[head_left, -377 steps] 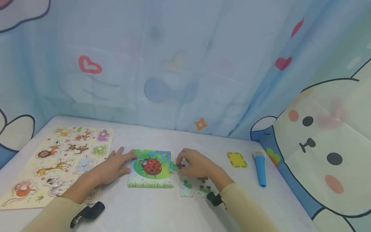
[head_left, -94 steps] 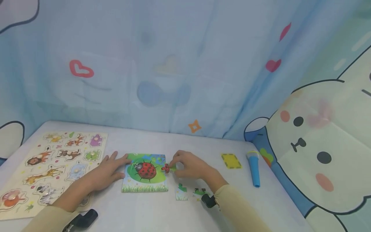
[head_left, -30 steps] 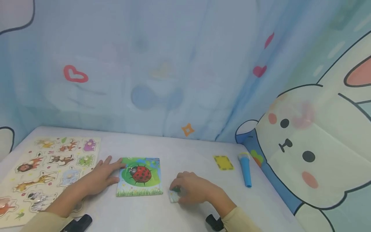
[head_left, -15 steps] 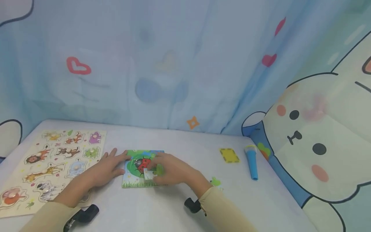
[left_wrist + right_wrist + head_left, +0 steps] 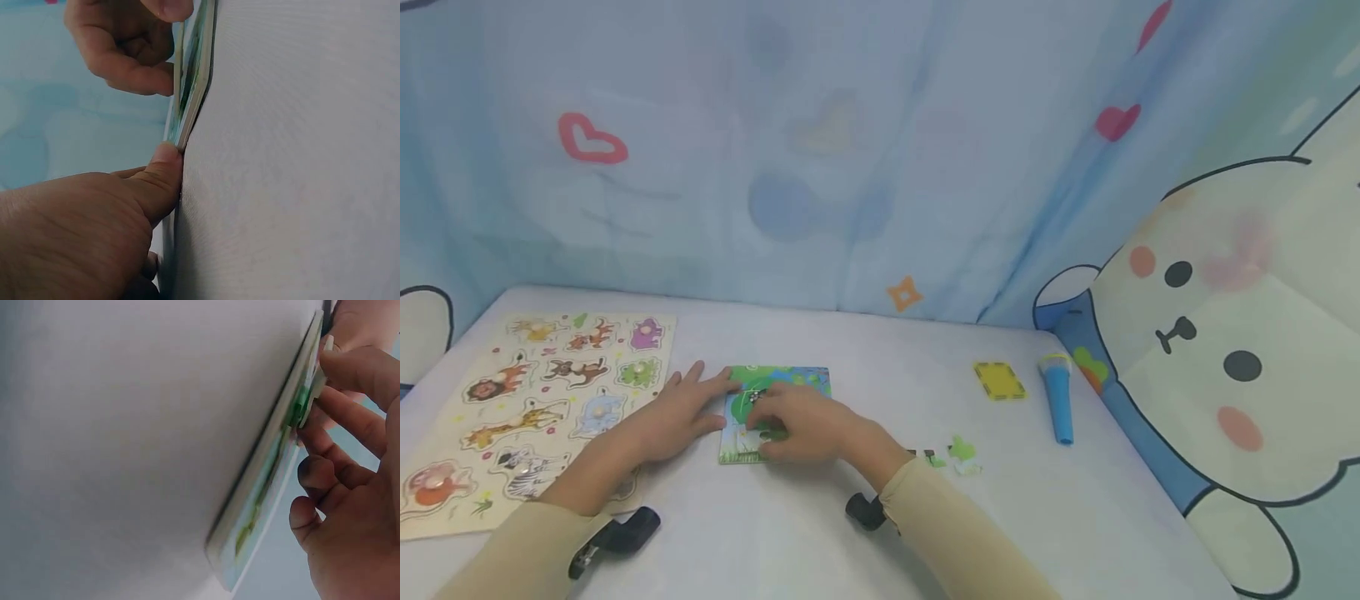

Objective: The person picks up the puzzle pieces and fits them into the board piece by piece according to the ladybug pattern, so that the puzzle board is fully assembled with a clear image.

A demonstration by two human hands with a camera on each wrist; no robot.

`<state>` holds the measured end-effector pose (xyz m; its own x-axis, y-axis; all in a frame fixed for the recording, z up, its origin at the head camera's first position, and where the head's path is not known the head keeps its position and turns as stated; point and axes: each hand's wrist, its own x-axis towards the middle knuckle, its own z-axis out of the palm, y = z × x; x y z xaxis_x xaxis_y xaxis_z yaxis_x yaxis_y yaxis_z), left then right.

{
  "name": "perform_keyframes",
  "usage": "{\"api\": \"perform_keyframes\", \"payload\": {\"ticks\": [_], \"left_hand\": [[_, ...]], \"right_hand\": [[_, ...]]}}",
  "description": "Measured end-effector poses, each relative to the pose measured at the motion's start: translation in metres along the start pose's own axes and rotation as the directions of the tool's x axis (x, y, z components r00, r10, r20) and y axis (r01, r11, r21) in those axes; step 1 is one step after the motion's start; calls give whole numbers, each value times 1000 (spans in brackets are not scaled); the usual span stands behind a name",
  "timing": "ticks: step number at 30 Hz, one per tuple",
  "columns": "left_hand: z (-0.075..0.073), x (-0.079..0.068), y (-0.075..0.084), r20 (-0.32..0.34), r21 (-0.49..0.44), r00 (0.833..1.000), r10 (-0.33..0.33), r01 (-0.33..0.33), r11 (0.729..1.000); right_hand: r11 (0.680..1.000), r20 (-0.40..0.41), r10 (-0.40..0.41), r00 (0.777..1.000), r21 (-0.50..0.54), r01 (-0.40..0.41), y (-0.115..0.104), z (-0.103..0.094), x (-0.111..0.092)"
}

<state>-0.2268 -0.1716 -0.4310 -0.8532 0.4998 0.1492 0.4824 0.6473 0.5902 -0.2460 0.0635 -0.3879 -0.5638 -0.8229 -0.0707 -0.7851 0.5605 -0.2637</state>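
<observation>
A square puzzle board (image 5: 741, 457) with a green, blue and grass picture lies flat on the table. My left hand (image 5: 677, 417) rests at its left edge, fingers spread and index fingertip on the board; in the left wrist view its thumb (image 5: 164, 164) presses the edge. My right hand (image 5: 808, 423) is over the board, hiding most of the ladybug picture. Between its thumb and fingers it pinches a thin puzzle piece (image 5: 317, 384), tilted against the board's surface. Right of the board, loose puzzle pieces (image 5: 962, 450) lie partly behind my right forearm.
A wooden animal peg puzzle (image 5: 550, 408) fills the table's left side. A yellow square frame (image 5: 999, 381) and a blue toy microphone (image 5: 1058, 400) lie to the right. A printed curtain (image 5: 820, 167) hangs behind the table.
My right hand first brought a red piece to the board's right edge. It then picked up another piece from the table and moved left over the board. My left hand stayed at the edge.
</observation>
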Motion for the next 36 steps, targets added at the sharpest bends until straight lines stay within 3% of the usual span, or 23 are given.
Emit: {"api": "perform_keyframes", "payload": {"ticks": [13,20,29,36], "left_hand": [[-2,0,5,-7,-2,1000,-26,26,1000],[0,-3,2,-4,-7,1000,-23,23,1000],[-1,1,1,5,-7,1000,-27,27,1000],[-1,0,3,3,-10,1000,-28,28,1000]], "right_hand": [[998,22,-15,1000,-66,16,-9,-2,8],[997,64,63,996,-54,-60,-11,-1,11],[993,97,97,991,-78,-89,-11,-4,14],[994,132,55,990,-104,-41,-12,-6,16]]}}
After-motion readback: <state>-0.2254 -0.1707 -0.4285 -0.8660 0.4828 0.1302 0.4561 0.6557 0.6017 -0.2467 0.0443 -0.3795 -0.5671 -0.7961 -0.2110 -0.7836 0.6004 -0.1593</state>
